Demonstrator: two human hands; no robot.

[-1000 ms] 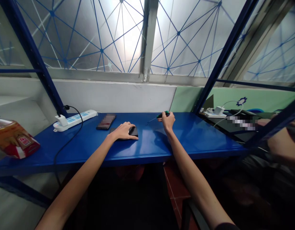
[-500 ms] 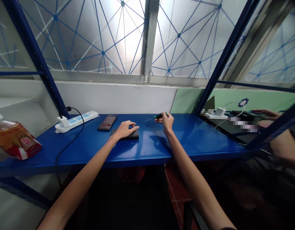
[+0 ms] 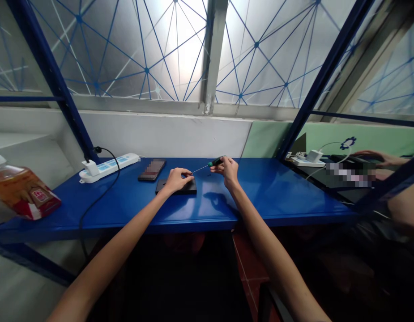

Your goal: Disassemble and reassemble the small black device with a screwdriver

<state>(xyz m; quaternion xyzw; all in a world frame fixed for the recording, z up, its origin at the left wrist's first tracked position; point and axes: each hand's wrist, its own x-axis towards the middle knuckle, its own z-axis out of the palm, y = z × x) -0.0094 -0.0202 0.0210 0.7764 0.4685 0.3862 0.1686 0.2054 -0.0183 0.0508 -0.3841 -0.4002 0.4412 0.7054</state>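
My right hand is closed around a screwdriver with a green and black handle. Its thin metal shaft points left, the tip meeting the fingertips of my left hand. Thumb and forefinger of that hand are pinched together at the tip; anything small between them is hidden. Below my left hand a flat black rectangular case lies on the blue table, partly covered by the hand. A few tiny dark bits lie on the table right of the case, too small to name.
A phone lies behind the case. To the left are a white power strip with a plugged-in adapter, its black cable, and an orange drink bottle. Another person's hand is at the right, beyond a blue post.
My right hand has moved left, bringing the screwdriver tip to my left fingertips. My left thumb and forefinger, apart before, have closed together. The view has shifted slightly.
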